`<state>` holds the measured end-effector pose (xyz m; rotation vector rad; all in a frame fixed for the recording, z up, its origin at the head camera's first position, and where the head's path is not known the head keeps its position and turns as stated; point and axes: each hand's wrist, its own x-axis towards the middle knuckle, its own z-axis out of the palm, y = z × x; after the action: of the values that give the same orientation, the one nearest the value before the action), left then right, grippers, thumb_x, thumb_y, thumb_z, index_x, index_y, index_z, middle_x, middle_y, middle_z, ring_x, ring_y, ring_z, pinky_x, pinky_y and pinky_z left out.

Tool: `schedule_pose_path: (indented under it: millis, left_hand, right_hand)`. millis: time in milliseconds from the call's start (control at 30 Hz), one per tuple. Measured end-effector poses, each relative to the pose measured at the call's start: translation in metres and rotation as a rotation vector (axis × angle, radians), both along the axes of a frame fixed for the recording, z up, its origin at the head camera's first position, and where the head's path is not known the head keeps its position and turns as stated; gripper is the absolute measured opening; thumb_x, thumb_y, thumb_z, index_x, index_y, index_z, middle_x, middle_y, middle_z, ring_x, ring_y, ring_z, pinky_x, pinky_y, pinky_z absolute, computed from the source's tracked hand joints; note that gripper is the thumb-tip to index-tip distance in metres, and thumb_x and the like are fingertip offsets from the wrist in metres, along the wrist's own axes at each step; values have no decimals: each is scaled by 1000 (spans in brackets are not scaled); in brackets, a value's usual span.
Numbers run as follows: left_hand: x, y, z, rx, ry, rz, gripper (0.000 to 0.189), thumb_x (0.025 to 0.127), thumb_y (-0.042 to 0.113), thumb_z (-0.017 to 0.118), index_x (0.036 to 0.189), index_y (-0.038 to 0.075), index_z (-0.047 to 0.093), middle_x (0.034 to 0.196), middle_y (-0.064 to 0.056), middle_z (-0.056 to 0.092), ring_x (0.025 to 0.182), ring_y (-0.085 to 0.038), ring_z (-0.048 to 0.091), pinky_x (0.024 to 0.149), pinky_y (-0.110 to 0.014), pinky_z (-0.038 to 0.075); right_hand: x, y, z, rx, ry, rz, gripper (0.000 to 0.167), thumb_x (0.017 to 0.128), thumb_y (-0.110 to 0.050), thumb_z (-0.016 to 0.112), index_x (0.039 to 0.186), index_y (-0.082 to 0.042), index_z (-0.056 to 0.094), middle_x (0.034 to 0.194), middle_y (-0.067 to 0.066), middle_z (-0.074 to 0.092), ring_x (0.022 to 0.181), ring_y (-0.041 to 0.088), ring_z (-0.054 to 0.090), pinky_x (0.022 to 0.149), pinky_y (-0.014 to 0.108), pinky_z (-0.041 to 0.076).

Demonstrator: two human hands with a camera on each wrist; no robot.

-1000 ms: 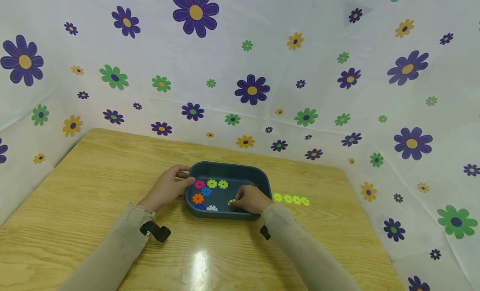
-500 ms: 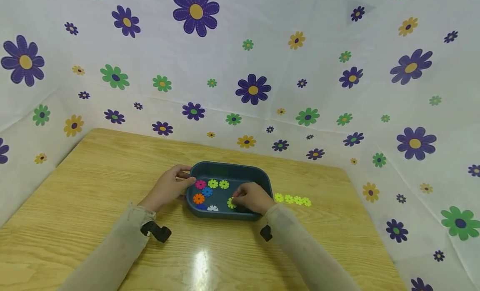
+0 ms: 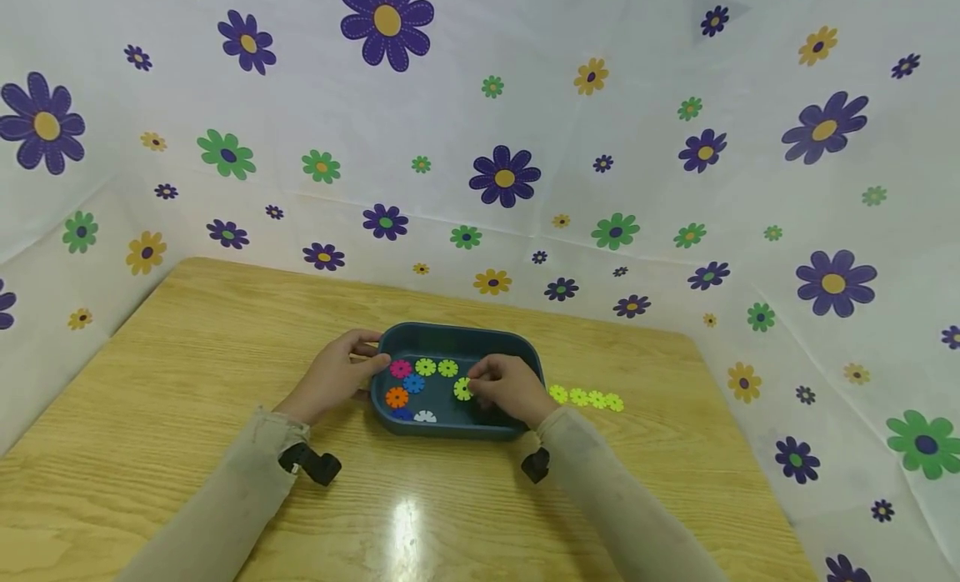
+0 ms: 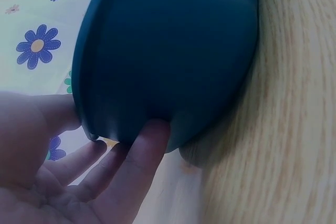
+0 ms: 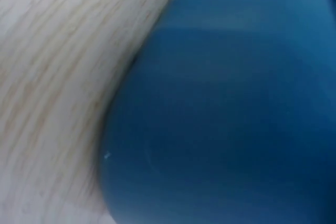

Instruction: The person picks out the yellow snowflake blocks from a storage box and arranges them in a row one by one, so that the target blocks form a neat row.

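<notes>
A dark teal tray [image 3: 450, 430] stands on the table. My left hand [image 3: 336, 373] grips its left end; in the left wrist view the thumb is at the rim and the fingers [image 4: 144, 153] press the outer wall. Inside the tray, my right hand [image 3: 513, 388] pinches a yellow-green notched disc [image 3: 462, 388] between thumb and fingertips. Left of it lie two more yellow-green discs [image 3: 447, 368], a pink disc [image 3: 401, 368], a blue disc [image 3: 413, 383], an orange disc [image 3: 397, 397], a dark blue disc [image 3: 402, 414] and a white disc [image 3: 425, 417]. The right wrist view shows only tray wall [image 5: 220, 119] and table.
Several yellow-green discs [image 3: 596, 398] lie in a row on the wooden table [image 3: 300, 515], just right of the tray. A white flower-printed cloth [image 3: 450, 198] hangs behind the table and along both sides.
My right hand has moved the pinched yellow-green disc slightly away from the tray's front wall, toward its middle. The left hand has stayed at the tray's left end.
</notes>
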<state>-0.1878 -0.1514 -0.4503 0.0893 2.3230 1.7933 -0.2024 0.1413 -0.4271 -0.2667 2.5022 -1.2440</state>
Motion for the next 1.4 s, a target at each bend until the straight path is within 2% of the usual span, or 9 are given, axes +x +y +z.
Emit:
schedule_pose_path:
  millis: [200, 400, 567, 667, 767, 933, 1100, 1400]
  left_hand:
    - [-2, -2, -4, 8, 24, -3, 53, 105, 24, 65, 150, 4, 46, 136, -23, 56, 117, -38, 63, 76, -38, 65]
    - [-2, 0, -5, 13, 18, -4, 52, 105, 25, 65, 149, 5, 47, 135, -22, 56, 116, -37, 64, 76, -38, 65]
    - [-2, 2, -3, 12, 14, -5, 51, 105, 24, 65, 149, 5, 47, 134, -22, 57, 115, -36, 64, 76, -38, 65]
    - [-1, 2, -2, 12, 19, -2, 52, 105, 24, 64, 149, 4, 47, 135, -22, 56, 115, -36, 64, 76, -38, 65]
    - [-1, 1, -1, 16, 21, -2, 53, 105, 24, 64, 150, 4, 46, 136, -23, 55, 116, -38, 63, 76, -39, 65]
    - [0, 0, 0, 3, 18, 0, 54, 105, 25, 64, 151, 4, 45, 137, -23, 55, 117, -38, 63, 77, -39, 65]
    - [0, -1, -2, -9, 19, -2, 53, 105, 24, 63, 151, 4, 45, 137, -23, 56, 117, -37, 63, 78, -39, 65]
    - [-2, -1, -5, -5, 21, -5, 52, 105, 25, 64, 150, 5, 46, 136, -22, 56, 117, -37, 63, 77, -39, 65]
  right_hand:
    - [2, 3, 5, -84, 20, 10, 13, 100, -11, 69, 110, -4, 73, 92, 10, 72, 77, 17, 66, 77, 37, 63]
    - [3, 16, 15, -104, 40, 17, 14, 100, -12, 68, 111, -3, 71, 97, 13, 72, 80, 21, 68, 80, 41, 63]
    - [2, 40, 24, -150, 55, 6, 17, 101, -14, 68, 113, -1, 69, 100, 11, 71, 88, 26, 69, 81, 37, 62]
    - [1, 59, 27, -163, 61, -17, 20, 102, -15, 68, 115, 0, 68, 102, 10, 71, 88, 24, 68, 80, 35, 62]
    - [-1, 80, 30, -163, 54, -63, 24, 103, -17, 66, 117, 2, 66, 104, 13, 70, 90, 24, 67, 85, 40, 62]
    - [-2, 119, 36, -111, 46, -146, 29, 104, -19, 64, 121, 5, 62, 113, 22, 67, 97, 30, 67, 94, 52, 59]
    - [-4, 164, 34, -36, 49, -204, 33, 105, -23, 62, 123, 4, 60, 115, 22, 67, 99, 31, 67, 94, 51, 59]
    - [2, 227, 12, 82, 3, -280, 36, 108, -22, 57, 125, 9, 59, 107, 16, 67, 92, 23, 65, 86, 41, 61]
